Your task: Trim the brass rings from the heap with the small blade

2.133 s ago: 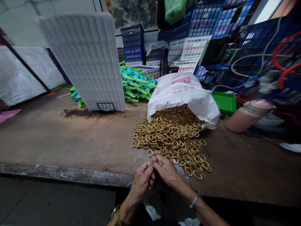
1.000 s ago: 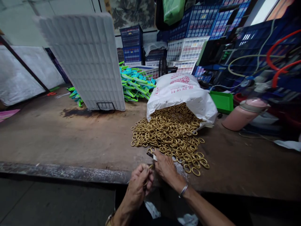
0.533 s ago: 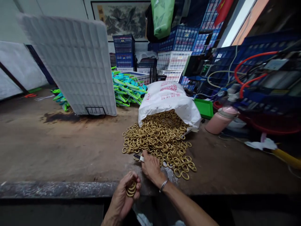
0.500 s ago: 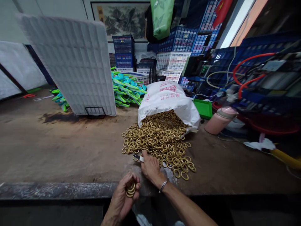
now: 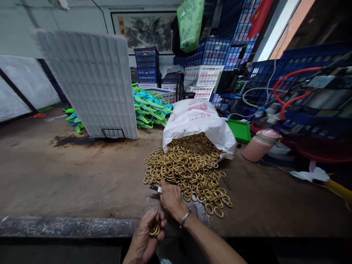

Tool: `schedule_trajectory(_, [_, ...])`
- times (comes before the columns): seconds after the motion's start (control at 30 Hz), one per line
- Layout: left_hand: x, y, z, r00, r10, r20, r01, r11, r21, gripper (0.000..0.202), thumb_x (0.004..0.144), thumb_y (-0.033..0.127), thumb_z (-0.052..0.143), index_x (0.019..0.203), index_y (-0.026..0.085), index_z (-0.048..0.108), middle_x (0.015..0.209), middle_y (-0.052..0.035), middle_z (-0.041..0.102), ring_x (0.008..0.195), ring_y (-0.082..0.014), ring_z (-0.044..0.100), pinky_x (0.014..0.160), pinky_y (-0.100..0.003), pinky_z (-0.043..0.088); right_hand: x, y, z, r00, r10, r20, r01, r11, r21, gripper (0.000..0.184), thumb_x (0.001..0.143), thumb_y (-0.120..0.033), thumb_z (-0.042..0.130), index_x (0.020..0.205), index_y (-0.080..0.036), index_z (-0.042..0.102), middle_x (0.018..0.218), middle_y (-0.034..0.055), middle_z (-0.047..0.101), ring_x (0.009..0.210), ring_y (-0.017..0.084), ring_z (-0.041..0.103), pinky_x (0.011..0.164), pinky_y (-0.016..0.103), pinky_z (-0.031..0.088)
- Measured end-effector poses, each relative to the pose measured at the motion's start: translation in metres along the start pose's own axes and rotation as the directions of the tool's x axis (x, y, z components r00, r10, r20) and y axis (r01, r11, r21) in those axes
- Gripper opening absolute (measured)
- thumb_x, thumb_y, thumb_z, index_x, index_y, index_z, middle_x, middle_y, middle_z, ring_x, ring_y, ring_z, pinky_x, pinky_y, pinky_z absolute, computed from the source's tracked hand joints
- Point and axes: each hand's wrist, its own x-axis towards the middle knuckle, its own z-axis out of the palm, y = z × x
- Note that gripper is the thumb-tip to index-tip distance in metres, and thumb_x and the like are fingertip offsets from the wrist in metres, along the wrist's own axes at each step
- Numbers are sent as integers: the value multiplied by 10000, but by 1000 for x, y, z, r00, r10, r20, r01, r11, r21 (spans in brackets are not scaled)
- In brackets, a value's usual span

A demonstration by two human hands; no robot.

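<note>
My left hand (image 5: 145, 234) is curled around several gold-coloured rings (image 5: 154, 230) just past the table's front edge. Closed around a small knife (image 5: 154, 188), my right hand (image 5: 171, 198) rests at the near-left edge of a heap of the same rings (image 5: 183, 165). The knife's dark, slant-tipped blade and a bit of its white grip point left; the rest is hidden in the palm. The heap spills from the mouth of a white woven sack (image 5: 196, 117) with red print, lying on its side.
A white padded panel (image 5: 90, 84) stands upright in a black wire stand at left. Behind it lie bright green and turquoise plastic pieces (image 5: 151, 106). A green tray (image 5: 239, 131) and a pink bottle (image 5: 260, 145) stand right of the sack. Stacked crates (image 5: 203, 76) line the back.
My right hand with the knife has shifted slightly left along the heap's edge. Fewer rings show in my left hand. The whole view has moved a little downward in the frame.
</note>
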Motion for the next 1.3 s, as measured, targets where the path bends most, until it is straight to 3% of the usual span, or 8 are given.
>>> schedule_trajectory(0.2, [-3, 0, 5, 1000, -1, 17, 1, 1000, -31, 208, 704, 302, 624, 628, 120, 557, 647, -16, 539, 559, -97, 489, 393, -173, 270, 2, 3, -11, 999, 40, 19, -41, 998, 55, 240, 759, -186, 443, 998, -173, 460, 805, 67, 630, 742, 182, 590, 608, 262, 316])
schedule_trajectory(0.53, [-4, 0, 6, 999, 18, 31, -17, 999, -46, 199, 677, 303, 646, 645, 125, 563, 657, -21, 556, 555, -104, 503, 368, -162, 258, 6, -6, -2, 999, 12, 30, -12, 1000, 0, 254, 812, -253, 425, 1051, -166, 428, 835, 88, 633, 784, 219, 591, 620, 282, 338])
schedule_trajectory(0.77, [-5, 1, 6, 1000, 15, 14, -14, 999, -37, 222, 629, 309, 692, 648, 122, 574, 657, -19, 563, 565, -102, 506, 380, -165, 270, 2, -1, -7, 1000, 14, 23, -15, 999, 29, 286, 817, -276, 397, 1048, -109, 425, 817, 113, 631, 765, 230, 590, 631, 299, 352])
schedule_trajectory(0.9, [-4, 4, 8, 1000, 20, 5, -20, 1000, -18, 243, 600, 292, 718, 675, 127, 556, 664, -12, 554, 555, -87, 496, 385, -156, 266, -9, 1, -13, 999, -33, 24, 32, 999, 39, 350, 794, -222, 402, 1119, -94, 386, 852, 117, 623, 811, 232, 567, 659, 305, 342])
schedule_trajectory(1.0, [-3, 5, 11, 1000, 21, -11, -20, 1000, 4, 297, 571, 296, 738, 690, 137, 516, 614, 23, 515, 473, -43, 433, 369, -133, 226, -20, 7, -17, 999, -40, 36, 37, 995, 88, 328, 736, -146, 425, 1064, -146, 431, 848, 75, 620, 788, 197, 557, 638, 268, 320])
schedule_trajectory(1.13, [-6, 0, 15, 994, 82, -66, -73, 988, 136, 360, 561, 354, 734, 669, 159, 451, 506, 79, 412, 375, -9, 313, 351, -123, 157, -40, 21, -23, 999, -45, 17, 39, 963, 268, 256, 709, -97, 407, 926, -202, 494, 745, -1, 603, 682, 126, 536, 574, 212, 283])
schedule_trajectory(1.3, [-17, -16, 22, 996, 85, -27, -67, 916, 395, 352, 644, 441, 646, 796, 161, 495, 533, 70, 431, 376, -13, 307, 362, -128, 155, -75, 35, -35, 995, -96, -21, 94, 869, 486, 182, 745, -134, 393, 836, -211, 531, 669, -30, 572, 617, 102, 501, 562, 186, 296])
